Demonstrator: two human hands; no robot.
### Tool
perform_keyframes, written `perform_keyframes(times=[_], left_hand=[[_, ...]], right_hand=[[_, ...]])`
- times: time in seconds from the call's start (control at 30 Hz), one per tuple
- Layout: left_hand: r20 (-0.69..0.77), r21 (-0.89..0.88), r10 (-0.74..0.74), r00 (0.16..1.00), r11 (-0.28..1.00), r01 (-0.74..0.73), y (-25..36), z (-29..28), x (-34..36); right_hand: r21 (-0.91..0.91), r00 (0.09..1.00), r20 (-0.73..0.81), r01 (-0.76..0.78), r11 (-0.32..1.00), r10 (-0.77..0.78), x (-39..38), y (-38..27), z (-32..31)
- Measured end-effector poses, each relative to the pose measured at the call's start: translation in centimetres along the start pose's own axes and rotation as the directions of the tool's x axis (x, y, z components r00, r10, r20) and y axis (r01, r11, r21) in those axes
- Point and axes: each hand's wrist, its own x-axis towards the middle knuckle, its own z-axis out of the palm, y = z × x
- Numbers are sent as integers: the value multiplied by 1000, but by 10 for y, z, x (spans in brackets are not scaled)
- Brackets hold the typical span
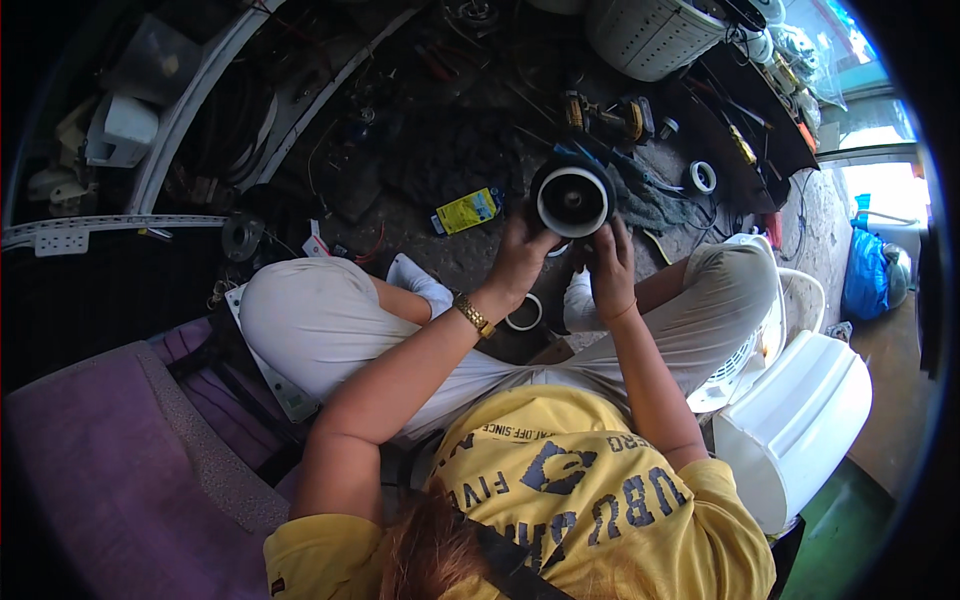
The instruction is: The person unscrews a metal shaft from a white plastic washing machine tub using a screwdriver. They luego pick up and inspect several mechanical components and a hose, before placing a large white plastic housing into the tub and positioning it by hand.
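Head view: littered dark floor (470, 258); perforated white tub (648, 42), one o'clock.
Hands: left hand (518, 258) and right hand (610, 268) grasping white-rimmed cylinder (572, 203).
Seat: purple cushion (100, 460), eight o'clock.

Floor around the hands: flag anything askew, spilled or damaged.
The yellow box lies slantwise and the drill is loose on the cluttered floor, which looks untidy. No spill or damage is plain, though shadows hide detail.

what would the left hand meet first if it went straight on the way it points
The dark round part with the white rim: the left hand seems to touch its lower left side, so no gap shows ahead, though depth is hard to judge.
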Motion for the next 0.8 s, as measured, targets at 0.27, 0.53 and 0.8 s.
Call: perform_keyframes(times=[0.27,0.53,0.8], left_hand=[[21,-16,-85,996,996,86,-4,-15,-4],[-45,266,-33,998,963,44,-29,-45,13],[-82,371,27,996,929,5,-29,-86,23]], right_hand=[[109,988,113,-115,987,103,1,22,-28],[29,961,104,-259,966,255,12,29,-6],[166,870,203,-482,860,449,53,76,13]])
